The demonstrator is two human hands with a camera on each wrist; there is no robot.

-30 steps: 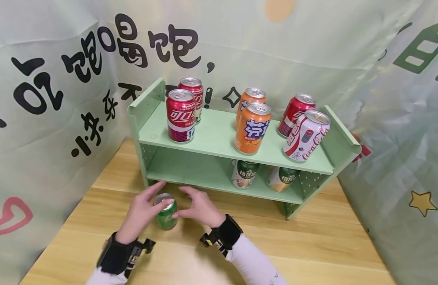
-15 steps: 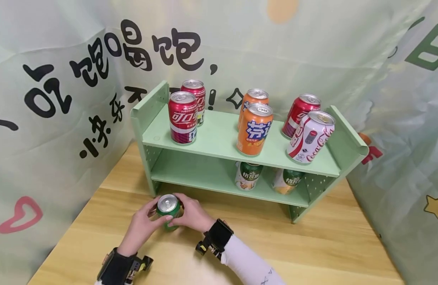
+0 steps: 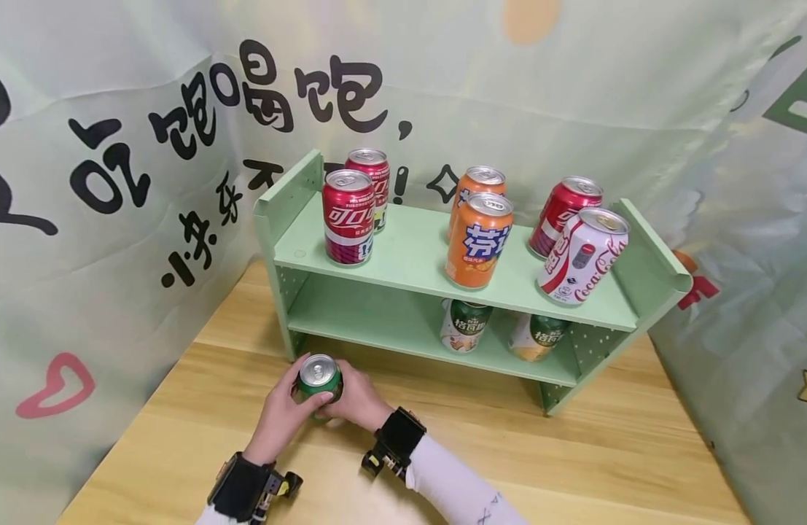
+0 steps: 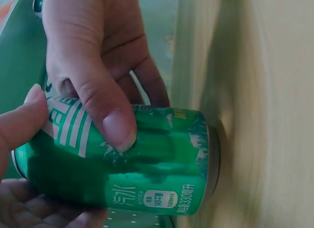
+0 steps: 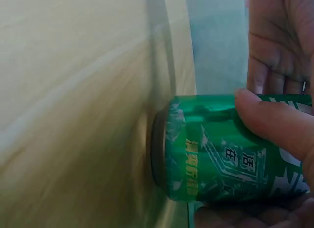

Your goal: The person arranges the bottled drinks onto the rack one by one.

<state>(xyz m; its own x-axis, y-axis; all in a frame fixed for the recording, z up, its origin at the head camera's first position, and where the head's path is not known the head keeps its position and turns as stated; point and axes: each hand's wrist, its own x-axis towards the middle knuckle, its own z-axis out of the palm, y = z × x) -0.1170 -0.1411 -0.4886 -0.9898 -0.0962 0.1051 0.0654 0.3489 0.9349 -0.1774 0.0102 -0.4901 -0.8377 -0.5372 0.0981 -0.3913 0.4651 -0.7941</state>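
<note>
A green soda can (image 3: 319, 370) stands upright between both hands in front of the shelf, its silver top facing up. My left hand (image 3: 283, 417) grips it from the left, thumb across the near side. From the right, my right hand (image 3: 361, 399) holds the same can. In the left wrist view, the right thumb presses on the green can (image 4: 147, 174). The right wrist view shows the right thumb (image 5: 274, 117) on the can, whose base is close to the wooden table; I cannot tell whether it touches. Some fingers are hidden behind the can.
A pale green two-tier shelf (image 3: 403, 255) stands behind the hands. Its top bears red cola cans (image 3: 348, 219), orange soda cans (image 3: 480, 240) and a white cola can (image 3: 583, 257). Two green-and-white cans (image 3: 465, 326) stand below. Printed cloth walls enclose the wooden table (image 3: 482, 452).
Both hands were spread around the green can and have closed in on it, so that they now grip it from two sides. The head view has shifted slightly.
</note>
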